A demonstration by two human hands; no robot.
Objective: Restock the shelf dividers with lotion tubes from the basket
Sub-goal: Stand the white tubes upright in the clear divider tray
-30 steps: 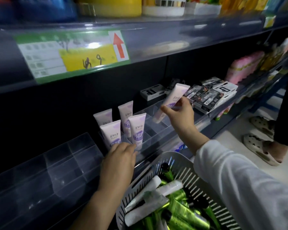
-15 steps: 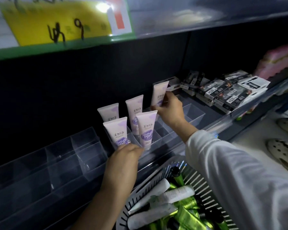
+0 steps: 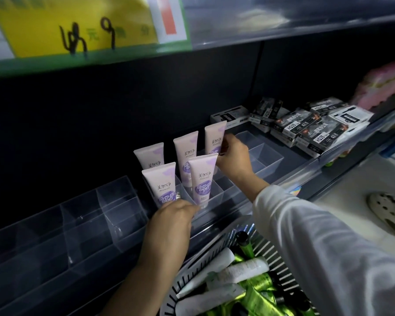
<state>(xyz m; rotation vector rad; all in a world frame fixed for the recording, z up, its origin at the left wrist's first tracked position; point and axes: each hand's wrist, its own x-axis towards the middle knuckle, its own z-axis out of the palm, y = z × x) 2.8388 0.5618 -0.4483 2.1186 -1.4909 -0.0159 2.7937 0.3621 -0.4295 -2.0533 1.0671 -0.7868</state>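
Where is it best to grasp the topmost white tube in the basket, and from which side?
Probably pinch the white tube across its middle from above: it lies flat on the green tubes, and the basket wall blocks the sides.

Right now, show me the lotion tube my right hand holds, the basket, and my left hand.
lotion tube point(image 3: 214, 137): head view, upper front face.
basket point(image 3: 269, 249): head view, slatted far wall.
left hand point(image 3: 169, 224): head view, back of the hand.
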